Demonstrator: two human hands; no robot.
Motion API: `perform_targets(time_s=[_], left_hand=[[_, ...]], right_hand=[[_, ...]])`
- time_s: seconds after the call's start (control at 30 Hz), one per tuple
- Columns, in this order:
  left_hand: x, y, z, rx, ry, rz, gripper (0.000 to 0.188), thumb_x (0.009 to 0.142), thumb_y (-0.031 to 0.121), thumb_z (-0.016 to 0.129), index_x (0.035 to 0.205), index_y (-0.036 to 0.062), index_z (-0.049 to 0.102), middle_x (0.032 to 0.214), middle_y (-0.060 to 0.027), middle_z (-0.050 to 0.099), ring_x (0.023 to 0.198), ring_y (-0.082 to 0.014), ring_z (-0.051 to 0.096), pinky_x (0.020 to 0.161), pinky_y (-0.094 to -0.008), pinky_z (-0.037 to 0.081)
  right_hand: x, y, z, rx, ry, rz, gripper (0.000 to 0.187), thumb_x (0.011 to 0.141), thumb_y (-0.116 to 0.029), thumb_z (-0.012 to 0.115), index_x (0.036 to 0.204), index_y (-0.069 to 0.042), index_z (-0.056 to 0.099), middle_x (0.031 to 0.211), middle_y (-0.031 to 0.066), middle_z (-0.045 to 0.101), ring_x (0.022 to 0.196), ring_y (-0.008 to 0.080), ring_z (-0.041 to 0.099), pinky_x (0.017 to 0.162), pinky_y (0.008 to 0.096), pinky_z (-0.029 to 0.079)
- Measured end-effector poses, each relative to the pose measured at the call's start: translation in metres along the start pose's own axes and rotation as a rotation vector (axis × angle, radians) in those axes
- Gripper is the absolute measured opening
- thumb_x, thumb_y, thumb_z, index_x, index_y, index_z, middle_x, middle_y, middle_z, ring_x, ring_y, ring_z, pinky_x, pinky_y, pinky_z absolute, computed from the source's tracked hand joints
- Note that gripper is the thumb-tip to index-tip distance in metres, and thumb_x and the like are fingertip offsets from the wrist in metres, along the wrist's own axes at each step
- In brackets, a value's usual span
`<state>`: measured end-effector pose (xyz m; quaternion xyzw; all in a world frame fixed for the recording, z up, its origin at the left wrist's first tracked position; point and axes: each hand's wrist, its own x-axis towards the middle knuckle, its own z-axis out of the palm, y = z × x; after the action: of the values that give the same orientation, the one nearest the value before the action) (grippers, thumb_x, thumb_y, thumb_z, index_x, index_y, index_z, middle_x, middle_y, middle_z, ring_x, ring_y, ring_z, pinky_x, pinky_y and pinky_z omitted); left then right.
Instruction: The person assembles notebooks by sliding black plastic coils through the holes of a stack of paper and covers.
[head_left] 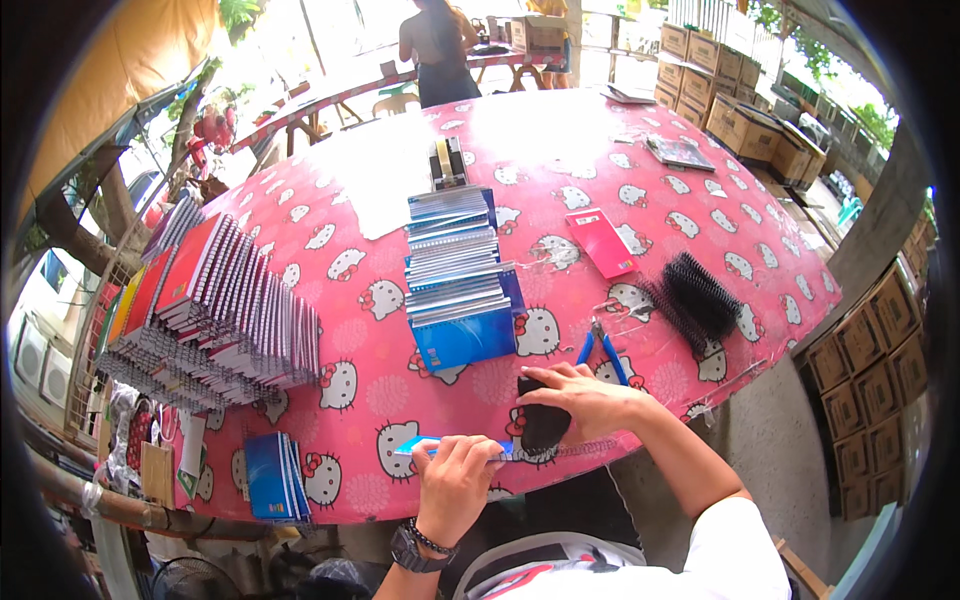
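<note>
My left hand (458, 482), a dark watch and beaded bracelet on its wrist, is closed around a thin blue notebook (412, 445) held edge-on near the table's front edge. From the notebook's right end a dark spiral binding coil (585, 449) runs out to the right. My right hand (590, 398) bends its fingers over a black pad-like piece (543, 424) just above the coil; its exact kind is unclear. Beyond the right hand lie blue-handled pliers (612, 358). A long row of unbound-looking blue notebooks (462, 338) stretches away ahead of my hands.
Stacked spiral notebooks (195, 270) fill the table's left side, with a few blue notebooks (272, 478) at the front left. Black coils (700, 300) and a pink cover (601, 243) lie right. A tape dispenser (447, 163) sits farther back. Another person (440, 50) stands beyond; cartons (868, 370) are stacked right.
</note>
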<state>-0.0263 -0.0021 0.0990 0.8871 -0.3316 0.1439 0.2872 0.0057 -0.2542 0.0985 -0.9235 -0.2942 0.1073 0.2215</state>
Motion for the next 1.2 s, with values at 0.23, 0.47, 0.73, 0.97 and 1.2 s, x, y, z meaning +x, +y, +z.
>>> perform_targets(time_s=[0.23,0.47,0.73,0.97,1.2], left_hand=[[-0.003,-0.019,0.009,0.111,0.075,-0.068,0.023,0.066,0.028,0.078,0.077,0.0156,0.062,0.079,0.004,0.061,0.085,-0.0166,0.056,0.091,-0.0455,0.026],[-0.01,-0.025,0.004,0.093,0.143,-0.041,0.025,0.064,0.03,0.08,0.075,0.0161,0.063,0.076,0.0044,0.061,0.08,-0.0159,0.057,0.091,-0.0456,0.027],[-0.007,-0.028,0.007,0.088,0.163,-0.02,0.027,0.062,0.032,0.081,0.076,0.0161,0.065,0.073,0.0043,0.061,0.078,-0.0155,0.058,0.093,-0.0448,0.026],[-0.015,-0.028,0.008,-0.024,0.201,-0.123,0.054,0.062,0.034,0.083,0.107,0.0149,0.061,0.071,0.0052,0.063,0.075,-0.0131,0.06,0.096,-0.0443,0.025],[-0.019,-0.035,0.01,-0.009,0.211,-0.111,0.078,0.06,0.034,0.085,0.125,0.0117,0.049,0.073,0.0057,0.064,0.078,-0.0137,0.061,0.097,-0.0454,0.025]], right_hand=[[-0.004,0.028,0.027,1.378,0.177,-0.193,0.053,0.077,-0.045,0.07,0.11,-0.003,0.065,0.124,0.0193,0.057,0.114,0.0307,0.054,0.1,0.0398,0.039],[0.008,0.002,0.03,1.198,0.296,-0.025,0.036,0.079,-0.033,0.069,0.103,-0.006,0.07,0.118,0.0153,0.061,0.11,0.0222,0.053,0.093,0.0362,0.04],[0.01,-0.008,0.031,1.309,0.176,-0.052,0.051,0.07,-0.046,0.073,0.096,-0.002,0.071,0.12,0.0194,0.06,0.109,0.0255,0.055,0.095,0.0375,0.039],[0.02,-0.017,0.022,1.36,0.213,-0.191,0.033,0.074,-0.034,0.077,0.092,-0.007,0.073,0.108,0.014,0.065,0.094,0.0205,0.06,0.083,0.0341,0.047],[0.035,-0.022,0.017,1.194,0.108,-0.197,0.038,0.074,-0.038,0.075,0.094,-0.006,0.073,0.115,0.0171,0.063,0.099,0.0224,0.057,0.078,0.035,0.047]])
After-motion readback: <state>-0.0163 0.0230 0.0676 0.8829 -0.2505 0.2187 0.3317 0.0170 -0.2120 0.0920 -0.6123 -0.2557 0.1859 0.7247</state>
